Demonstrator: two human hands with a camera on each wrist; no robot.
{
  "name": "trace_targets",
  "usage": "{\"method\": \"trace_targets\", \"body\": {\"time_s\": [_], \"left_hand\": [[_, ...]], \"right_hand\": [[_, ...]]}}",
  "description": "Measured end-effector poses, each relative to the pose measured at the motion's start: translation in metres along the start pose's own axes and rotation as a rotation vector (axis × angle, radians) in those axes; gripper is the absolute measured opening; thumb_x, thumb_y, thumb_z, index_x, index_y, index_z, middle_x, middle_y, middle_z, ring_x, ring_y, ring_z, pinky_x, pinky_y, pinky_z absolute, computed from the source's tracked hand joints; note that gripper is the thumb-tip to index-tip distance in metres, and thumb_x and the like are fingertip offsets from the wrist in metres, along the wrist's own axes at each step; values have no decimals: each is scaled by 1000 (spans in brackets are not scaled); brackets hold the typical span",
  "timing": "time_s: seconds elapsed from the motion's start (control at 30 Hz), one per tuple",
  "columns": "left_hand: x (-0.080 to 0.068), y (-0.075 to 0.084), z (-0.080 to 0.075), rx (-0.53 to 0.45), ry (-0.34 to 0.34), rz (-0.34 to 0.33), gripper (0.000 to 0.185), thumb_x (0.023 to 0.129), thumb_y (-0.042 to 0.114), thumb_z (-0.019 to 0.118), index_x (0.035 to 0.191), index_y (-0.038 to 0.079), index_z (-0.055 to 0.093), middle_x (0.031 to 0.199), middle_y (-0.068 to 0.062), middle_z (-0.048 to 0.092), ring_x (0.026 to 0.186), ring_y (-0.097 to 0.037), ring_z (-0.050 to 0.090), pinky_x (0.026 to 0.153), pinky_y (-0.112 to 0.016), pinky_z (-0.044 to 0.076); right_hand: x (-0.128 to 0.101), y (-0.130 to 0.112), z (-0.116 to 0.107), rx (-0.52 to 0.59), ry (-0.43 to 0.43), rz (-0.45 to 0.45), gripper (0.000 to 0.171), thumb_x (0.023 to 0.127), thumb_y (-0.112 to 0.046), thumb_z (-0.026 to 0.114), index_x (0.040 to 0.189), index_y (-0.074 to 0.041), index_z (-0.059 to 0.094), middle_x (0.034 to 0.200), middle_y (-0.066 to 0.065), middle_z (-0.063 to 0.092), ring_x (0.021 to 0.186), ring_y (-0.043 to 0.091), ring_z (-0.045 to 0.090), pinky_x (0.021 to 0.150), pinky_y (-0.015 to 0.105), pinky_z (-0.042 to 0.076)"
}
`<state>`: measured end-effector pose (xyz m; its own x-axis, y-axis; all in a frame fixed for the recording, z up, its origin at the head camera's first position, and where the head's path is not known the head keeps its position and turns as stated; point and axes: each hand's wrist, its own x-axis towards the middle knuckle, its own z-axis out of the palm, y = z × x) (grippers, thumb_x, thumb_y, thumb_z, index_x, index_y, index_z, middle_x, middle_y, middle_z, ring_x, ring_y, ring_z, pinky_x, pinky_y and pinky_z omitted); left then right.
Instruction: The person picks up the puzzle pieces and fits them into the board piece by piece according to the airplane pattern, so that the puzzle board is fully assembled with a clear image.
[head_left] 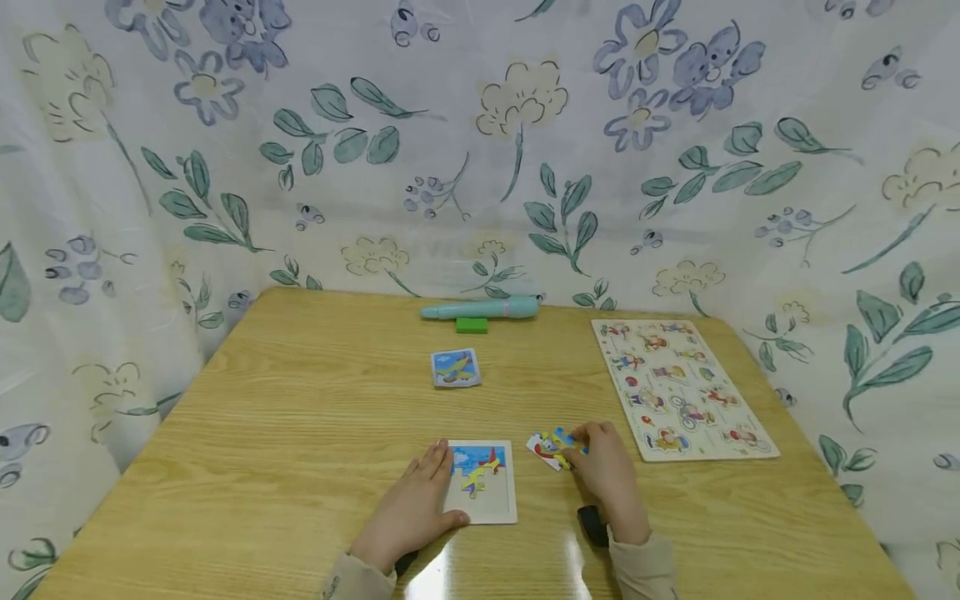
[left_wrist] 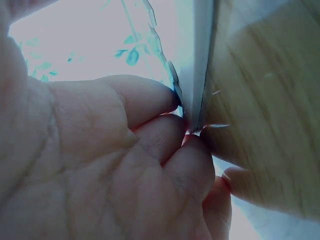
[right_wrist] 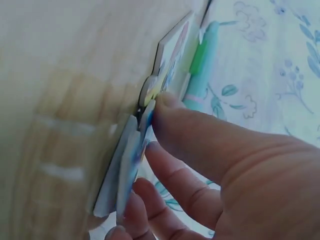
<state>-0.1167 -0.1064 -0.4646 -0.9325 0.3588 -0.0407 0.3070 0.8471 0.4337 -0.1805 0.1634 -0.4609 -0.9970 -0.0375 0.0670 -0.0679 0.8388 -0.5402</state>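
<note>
Steadying the puzzle tray at mid-table, the left hand lies flat on its left edge, fingers straight; just right, the right hand pinches loose pieces, which may slip or scatter if fumbled.

A pale wooden worktop with a fine straight grain fills the lower half of the head view, its rounded far corners toward the back. A white cloth printed with blue and cream flowers and grey-green leaves hangs close behind it and wraps round both sides like a wall, creased in soft folds. Light is even and soft, with a bright glare patch on the near edge of the worktop.
</note>
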Motion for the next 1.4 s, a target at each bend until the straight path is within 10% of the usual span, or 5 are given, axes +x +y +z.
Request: {"method": "trace_targets", "body": {"time_s": [0.37, 0.63, 0.9, 1.4], "left_hand": [[-5, -5, 0, 24, 12, 1, 91, 77, 48, 66, 138, -9, 31, 147, -24, 22, 135, -36, 21, 109, -51, 22], [-10, -9, -2, -2, 22, -37, 92, 77, 48, 67, 138, -9, 30, 148, -23, 20, 136, -36, 20, 109, -52, 21], [0, -7, 1, -6, 0, -16, 91, 77, 50, 65, 139, -7, 29, 148, -22, 18, 136, -35, 18, 109, -51, 21], [2, 0, 2, 4, -8, -10, 94, 77, 50, 65, 140, -9, 26, 148, -23, 17, 137, -35, 18, 109, -51, 21]], "right_hand": [[4, -6, 8, 41, 62, -63, 9, 76, -6, 70, 74, -12, 63, 78, 1, 62, 73, 20, 55, 65, 36, 45], [12, -19, 23, 49, 17, -58, 36, 80, -26, 69, 111, -9, 64, 89, 6, 58, 80, 23, 52, 68, 37, 43], [24, -18, 18, -35, -106, -157, 32, 81, -20, 69, 112, -21, 65, 93, 7, 54, 72, 17, 49, 57, 30, 40], [27, -15, 9, 302, -159, -17, 10, 79, 3, 65, 85, 0, 58, 79, 7, 55, 69, 16, 49, 58, 25, 42]]}}
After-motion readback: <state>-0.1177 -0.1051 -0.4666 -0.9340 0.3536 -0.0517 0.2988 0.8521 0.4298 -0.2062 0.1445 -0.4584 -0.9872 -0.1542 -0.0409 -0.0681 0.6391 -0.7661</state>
